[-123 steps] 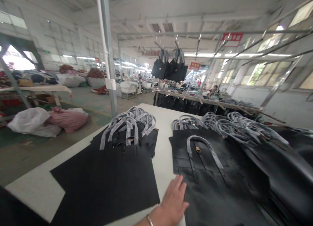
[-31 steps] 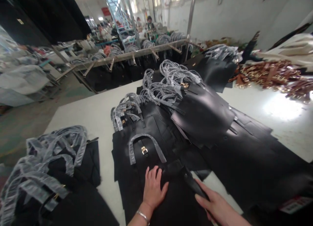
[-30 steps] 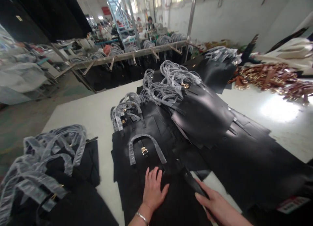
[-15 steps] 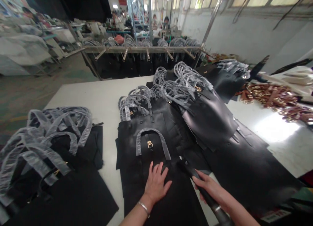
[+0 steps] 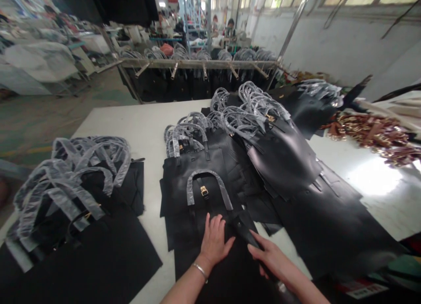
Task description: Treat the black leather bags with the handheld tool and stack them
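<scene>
My left hand (image 5: pixel 214 239) lies flat on a black leather bag panel (image 5: pixel 189 234), palm down with the thumb spread. Just beyond its fingertips are a gold buckle (image 5: pixel 204 191) and an arched bag handle (image 5: pixel 210 174) wrapped in clear plastic. Closed around a long black hand tool (image 5: pixel 247 234), my right hand (image 5: pixel 271 256) is to the right of the left one. The tool's front end is over the panel near the handle's right foot; its exact kind is unclear.
At left lies a stack of black bags (image 5: pixel 108 238) with plastic-wrapped handles. More black bags (image 5: pixel 286 155) are piled at right on the white table (image 5: pixel 131 117). Brown straps with metal fittings (image 5: pixel 368 130) lie beyond them. A metal rack (image 5: pixel 197 64) stands behind the table.
My right hand and the black tool have moved left, closer to my left hand and over the panel. My left hand stays flat on the panel. The camera view has shifted slightly.
</scene>
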A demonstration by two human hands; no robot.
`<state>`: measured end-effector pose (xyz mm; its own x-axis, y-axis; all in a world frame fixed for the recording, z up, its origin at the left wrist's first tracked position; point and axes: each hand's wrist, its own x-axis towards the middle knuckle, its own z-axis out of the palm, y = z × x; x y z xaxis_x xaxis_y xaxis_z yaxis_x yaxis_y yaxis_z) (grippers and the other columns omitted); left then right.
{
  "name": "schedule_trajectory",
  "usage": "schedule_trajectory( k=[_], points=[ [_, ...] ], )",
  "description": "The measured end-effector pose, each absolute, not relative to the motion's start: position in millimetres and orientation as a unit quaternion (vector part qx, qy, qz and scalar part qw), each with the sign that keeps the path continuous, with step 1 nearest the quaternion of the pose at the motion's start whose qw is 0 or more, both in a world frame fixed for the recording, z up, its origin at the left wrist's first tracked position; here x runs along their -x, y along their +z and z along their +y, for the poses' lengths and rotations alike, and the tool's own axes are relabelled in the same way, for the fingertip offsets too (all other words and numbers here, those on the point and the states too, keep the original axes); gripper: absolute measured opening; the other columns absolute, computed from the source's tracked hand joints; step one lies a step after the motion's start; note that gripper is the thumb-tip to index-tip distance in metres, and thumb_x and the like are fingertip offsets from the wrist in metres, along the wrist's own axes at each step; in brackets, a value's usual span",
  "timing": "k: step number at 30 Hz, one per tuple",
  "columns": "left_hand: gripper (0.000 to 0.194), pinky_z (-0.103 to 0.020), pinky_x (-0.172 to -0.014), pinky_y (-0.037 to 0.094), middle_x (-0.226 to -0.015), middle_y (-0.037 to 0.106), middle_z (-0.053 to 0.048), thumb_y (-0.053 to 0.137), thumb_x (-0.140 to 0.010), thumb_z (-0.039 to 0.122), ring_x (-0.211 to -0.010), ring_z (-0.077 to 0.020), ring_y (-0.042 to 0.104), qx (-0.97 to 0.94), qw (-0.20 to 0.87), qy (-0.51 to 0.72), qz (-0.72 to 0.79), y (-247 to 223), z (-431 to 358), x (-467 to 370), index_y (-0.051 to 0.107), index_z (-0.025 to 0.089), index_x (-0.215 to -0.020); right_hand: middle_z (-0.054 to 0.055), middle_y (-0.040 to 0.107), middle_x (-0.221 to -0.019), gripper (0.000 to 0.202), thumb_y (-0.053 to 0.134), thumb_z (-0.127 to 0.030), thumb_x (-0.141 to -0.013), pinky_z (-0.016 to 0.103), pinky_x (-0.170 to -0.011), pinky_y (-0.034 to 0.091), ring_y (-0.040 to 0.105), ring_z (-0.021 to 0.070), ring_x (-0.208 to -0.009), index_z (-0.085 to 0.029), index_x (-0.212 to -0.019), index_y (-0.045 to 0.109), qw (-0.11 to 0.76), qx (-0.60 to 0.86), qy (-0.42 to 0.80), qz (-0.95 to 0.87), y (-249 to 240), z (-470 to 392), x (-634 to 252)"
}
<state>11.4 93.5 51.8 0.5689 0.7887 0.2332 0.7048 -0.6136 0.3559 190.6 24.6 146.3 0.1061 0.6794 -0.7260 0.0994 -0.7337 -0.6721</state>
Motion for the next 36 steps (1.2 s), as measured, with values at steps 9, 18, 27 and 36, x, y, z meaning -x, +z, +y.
schedule_trajectory(
  k=[9,18,27,36],
  points=[
    [0.055,-0.052,-0.112,0.028,-0.149,0.036,-0.010,0.049,-0.091,0.032,-0.136,-0.0272,0.033,-0.904,0.104,0.104,0.401,54,27,44,0.036,0.017,-0.143,-0.004,0.057,-0.059,0.075,0.053,-0.043,-0.082,0.020,-0.035,0.036,0.051,0.0101,-0.035,-0.011,-0.146,0.031,0.183,0.709,0.609,-0.305,141,21,-192],
    [0.057,-0.045,-0.116,0.015,-0.153,0.030,-0.009,0.039,-0.097,0.036,-0.141,-0.0237,0.025,-0.919,0.134,0.064,0.366,56,5,58,0.024,0.017,-0.148,-0.005,0.057,-0.056,0.070,0.052,-0.044,-0.083,0.024,-0.046,0.045,0.055,0.0134,-0.045,-0.014,-0.145,0.037,0.166,0.721,0.536,-0.406,141,25,-170],
    [0.056,-0.046,-0.116,0.011,-0.150,0.035,-0.011,0.040,-0.097,0.038,-0.140,-0.0246,0.028,-0.912,0.148,0.083,0.372,55,5,53,0.029,0.015,-0.146,-0.005,0.059,-0.054,0.069,0.053,-0.040,-0.084,0.020,-0.036,0.041,0.052,0.0106,-0.036,-0.013,-0.146,0.035,0.122,0.678,0.599,-0.408,136,30,-148],
    [0.050,-0.046,-0.116,0.011,-0.140,0.048,-0.011,0.040,-0.096,0.042,-0.136,-0.0244,0.032,-0.905,0.150,0.108,0.383,52,8,39,0.042,0.015,-0.138,-0.003,0.064,-0.056,0.066,0.051,-0.039,-0.085,0.020,-0.037,0.041,0.052,0.0105,-0.036,-0.013,-0.145,0.037,0.097,0.657,0.594,-0.455,147,44,-133]
  ],
)
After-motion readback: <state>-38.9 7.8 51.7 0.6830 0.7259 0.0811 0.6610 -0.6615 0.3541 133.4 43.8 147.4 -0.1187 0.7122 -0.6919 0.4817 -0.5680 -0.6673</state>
